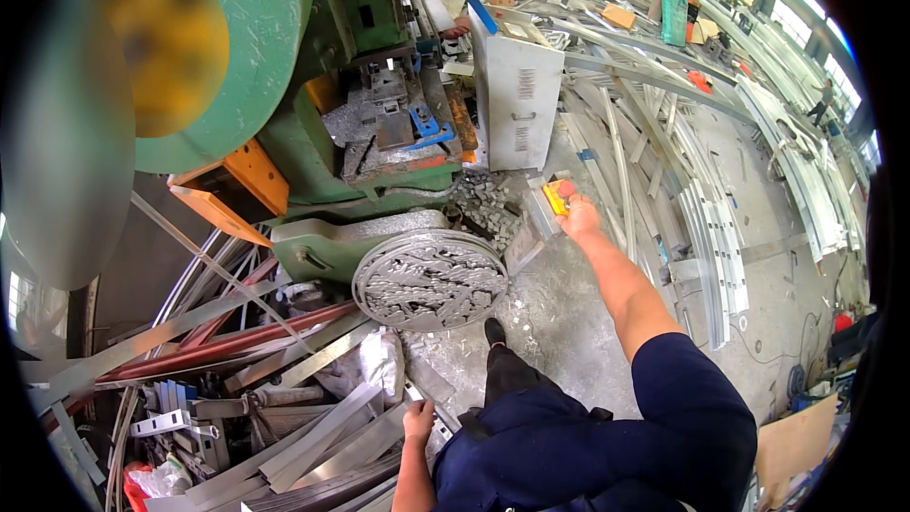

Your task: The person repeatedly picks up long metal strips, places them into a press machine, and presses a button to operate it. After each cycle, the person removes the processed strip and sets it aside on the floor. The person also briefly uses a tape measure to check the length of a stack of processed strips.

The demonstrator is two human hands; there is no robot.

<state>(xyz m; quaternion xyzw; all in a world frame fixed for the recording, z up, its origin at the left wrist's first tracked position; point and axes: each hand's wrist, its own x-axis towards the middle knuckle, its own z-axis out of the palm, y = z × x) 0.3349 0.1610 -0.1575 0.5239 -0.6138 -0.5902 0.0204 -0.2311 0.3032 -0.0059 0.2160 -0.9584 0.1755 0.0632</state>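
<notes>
Right of centre, the yellow box (pixel 554 201), presumably set on a stand (pixel 543 220) for easy reach, is touched by the right hand (pixel 580 217) (finger closure cannot be told), while, lower centre, the left hand (pixel 417 421) is curled, any hold hidden.

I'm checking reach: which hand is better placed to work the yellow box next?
Likely the right hand, which is at the yellow box; the left hand is well away from it.
</notes>
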